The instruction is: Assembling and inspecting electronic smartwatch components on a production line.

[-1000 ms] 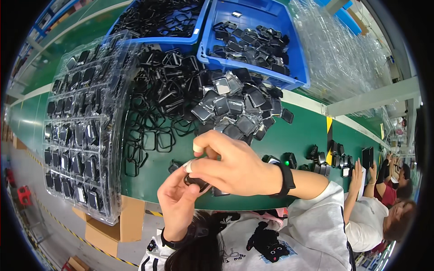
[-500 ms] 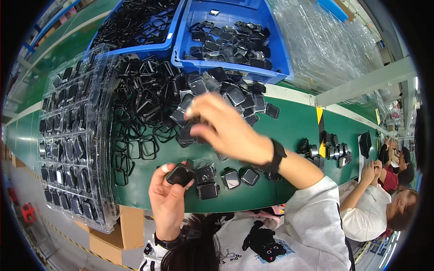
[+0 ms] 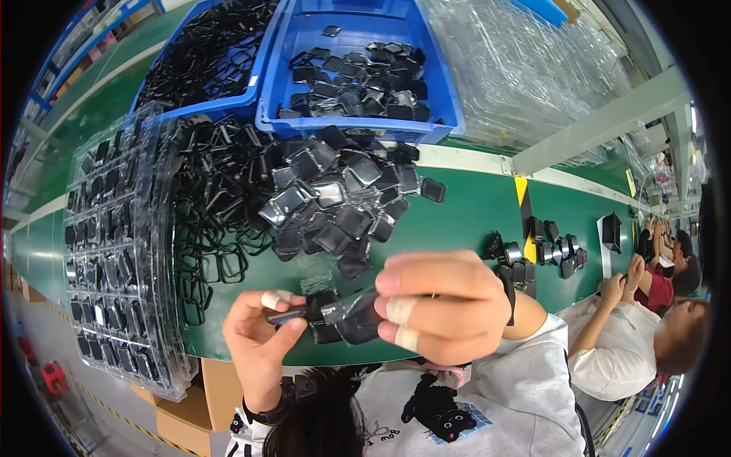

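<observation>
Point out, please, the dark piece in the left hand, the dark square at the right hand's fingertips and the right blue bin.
Dark piece (image 3: 288, 314): head view, its edge.
Dark square (image 3: 358, 320): head view, its flat face.
Right blue bin (image 3: 430, 133): head view, near wall.

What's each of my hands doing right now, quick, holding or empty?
Left hand: closed, pinching a small dark piece between thumb and fingers.
Right hand: closed, holding a dark, film-covered square.

Two held black pieces (image 3: 358, 318) — two part-filled blue bins (image 3: 343, 123).
</observation>
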Available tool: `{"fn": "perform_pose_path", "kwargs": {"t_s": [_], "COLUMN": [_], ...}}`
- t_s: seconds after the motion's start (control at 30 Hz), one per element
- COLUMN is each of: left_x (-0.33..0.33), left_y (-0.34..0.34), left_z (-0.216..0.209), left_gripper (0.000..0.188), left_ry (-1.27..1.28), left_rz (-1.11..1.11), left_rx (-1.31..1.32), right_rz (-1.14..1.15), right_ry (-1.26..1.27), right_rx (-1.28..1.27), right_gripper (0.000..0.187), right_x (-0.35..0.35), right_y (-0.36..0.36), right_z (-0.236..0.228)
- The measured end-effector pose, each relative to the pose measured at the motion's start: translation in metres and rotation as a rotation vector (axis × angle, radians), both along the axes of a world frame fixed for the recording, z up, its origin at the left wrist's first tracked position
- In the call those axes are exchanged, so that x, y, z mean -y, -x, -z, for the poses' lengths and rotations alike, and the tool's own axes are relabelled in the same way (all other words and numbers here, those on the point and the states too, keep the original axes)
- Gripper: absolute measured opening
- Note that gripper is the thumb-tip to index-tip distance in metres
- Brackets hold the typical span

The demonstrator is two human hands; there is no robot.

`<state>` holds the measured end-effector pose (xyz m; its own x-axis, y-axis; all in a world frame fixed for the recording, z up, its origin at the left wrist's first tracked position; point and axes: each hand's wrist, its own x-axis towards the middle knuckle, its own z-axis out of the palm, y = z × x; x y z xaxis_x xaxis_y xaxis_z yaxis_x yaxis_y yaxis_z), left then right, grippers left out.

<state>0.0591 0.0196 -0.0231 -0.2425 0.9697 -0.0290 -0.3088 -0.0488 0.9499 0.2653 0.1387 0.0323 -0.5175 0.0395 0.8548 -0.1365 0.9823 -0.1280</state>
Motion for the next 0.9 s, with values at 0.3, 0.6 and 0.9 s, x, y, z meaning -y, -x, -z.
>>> {"fn": "perform_pose_path", "kwargs": {"t_s": [0.3,0.6,0.9], "left_x": [-0.013,-0.016,-0.014], "left_y": [-0.028,-0.046,-0.047], "left_z": [-0.013,-0.021,-0.02], "left_gripper": [0.024,0.031,0.033], "left_ry": [0.058,0.041,0.062], "left_rz": [0.068,0.119,0.123], "left_rx": [0.021,0.037,0.021], "right_rz": [0.117,0.18,0.211], "right_ry": [0.023,0.004,0.016], "right_rx": [0.003,-0.001,-0.009], "right_gripper": [0.025,0.023,0.023], "right_x": [0.011,0.013,0.011], "right_y": [-0.032,-0.045,-0.046], "right_z": [-0.001,0.003,0.005]}}
